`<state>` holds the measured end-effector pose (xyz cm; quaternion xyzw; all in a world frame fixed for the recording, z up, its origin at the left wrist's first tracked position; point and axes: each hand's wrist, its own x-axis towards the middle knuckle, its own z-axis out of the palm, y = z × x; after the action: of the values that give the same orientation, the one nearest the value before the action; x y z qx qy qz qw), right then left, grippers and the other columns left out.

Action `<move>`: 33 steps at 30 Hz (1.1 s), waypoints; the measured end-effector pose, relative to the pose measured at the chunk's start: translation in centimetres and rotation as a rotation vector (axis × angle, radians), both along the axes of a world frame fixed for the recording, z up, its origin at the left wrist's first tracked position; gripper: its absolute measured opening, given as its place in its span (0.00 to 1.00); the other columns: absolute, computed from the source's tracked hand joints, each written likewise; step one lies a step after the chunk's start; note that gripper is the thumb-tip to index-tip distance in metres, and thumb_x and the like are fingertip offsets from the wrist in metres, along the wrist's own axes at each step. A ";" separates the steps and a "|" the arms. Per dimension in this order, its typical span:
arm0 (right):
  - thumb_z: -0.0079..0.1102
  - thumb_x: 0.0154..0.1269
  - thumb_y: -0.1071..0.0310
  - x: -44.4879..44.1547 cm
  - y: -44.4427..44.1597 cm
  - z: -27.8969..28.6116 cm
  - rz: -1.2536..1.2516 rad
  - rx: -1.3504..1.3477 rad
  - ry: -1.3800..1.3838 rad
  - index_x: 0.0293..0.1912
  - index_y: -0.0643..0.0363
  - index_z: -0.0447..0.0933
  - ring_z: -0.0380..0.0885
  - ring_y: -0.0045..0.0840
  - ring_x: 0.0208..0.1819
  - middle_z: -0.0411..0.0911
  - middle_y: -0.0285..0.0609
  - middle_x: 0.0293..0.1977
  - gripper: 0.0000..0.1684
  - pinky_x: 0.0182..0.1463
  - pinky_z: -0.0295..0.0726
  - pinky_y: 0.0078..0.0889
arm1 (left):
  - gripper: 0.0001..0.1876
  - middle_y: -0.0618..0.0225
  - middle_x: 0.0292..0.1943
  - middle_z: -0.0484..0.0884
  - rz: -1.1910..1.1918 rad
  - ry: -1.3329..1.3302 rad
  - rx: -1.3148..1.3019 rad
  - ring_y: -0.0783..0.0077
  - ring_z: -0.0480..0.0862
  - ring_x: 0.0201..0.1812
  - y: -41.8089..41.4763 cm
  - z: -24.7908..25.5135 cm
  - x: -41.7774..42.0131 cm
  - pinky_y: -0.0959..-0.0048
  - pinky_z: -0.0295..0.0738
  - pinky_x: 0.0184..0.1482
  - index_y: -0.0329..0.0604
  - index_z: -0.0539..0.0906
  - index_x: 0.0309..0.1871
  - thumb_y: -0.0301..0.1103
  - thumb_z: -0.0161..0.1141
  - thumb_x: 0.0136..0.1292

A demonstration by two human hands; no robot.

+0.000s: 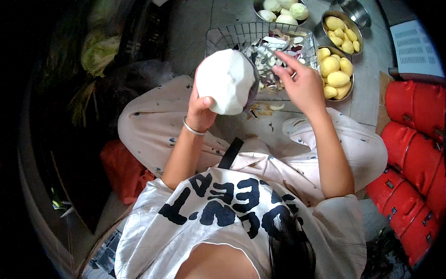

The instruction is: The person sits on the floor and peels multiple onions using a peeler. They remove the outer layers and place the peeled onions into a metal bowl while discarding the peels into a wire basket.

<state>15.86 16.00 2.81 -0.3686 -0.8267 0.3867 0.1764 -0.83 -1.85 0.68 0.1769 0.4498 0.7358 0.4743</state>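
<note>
A large, round, pale vegetable [225, 82], mostly peeled with dark purple skin left along its right side, rests in my left hand [202, 106], whose thumb lies across its lower edge. My right hand [301, 78] is to the right of it, over a wire basket [231, 30] lined with clear plastic. Its fingers are round a peeler [270, 57], of which only a blurred part shows against the peelings; the handle is mostly hidden. White and purple peelings [268, 78] lie in the basket below.
Metal bowls of peeled potatoes [338, 79] stand right of the basket, and a bowl of peeled white vegetables [285, 10] stands behind it. An empty metal bowl [353, 14] is at the back right. Red bundles [414, 139] line the right side; a cabbage [99, 52] lies at left.
</note>
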 end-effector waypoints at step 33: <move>0.50 0.78 0.56 -1.8 -3.0 -0.9 -0.080 -1.076 0.657 0.56 0.58 0.79 0.76 0.17 0.47 0.81 0.35 0.46 0.19 0.54 0.74 0.22 | 0.48 0.51 0.71 0.66 0.049 -0.045 -0.067 0.47 0.71 0.68 2.6 -0.1 1.7 0.44 0.70 0.66 0.46 0.55 0.77 0.74 0.43 0.65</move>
<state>14.04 12.98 1.91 -0.2985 -0.4048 0.8344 0.2254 0.83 0.76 0.55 0.1332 0.4675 0.7356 0.4718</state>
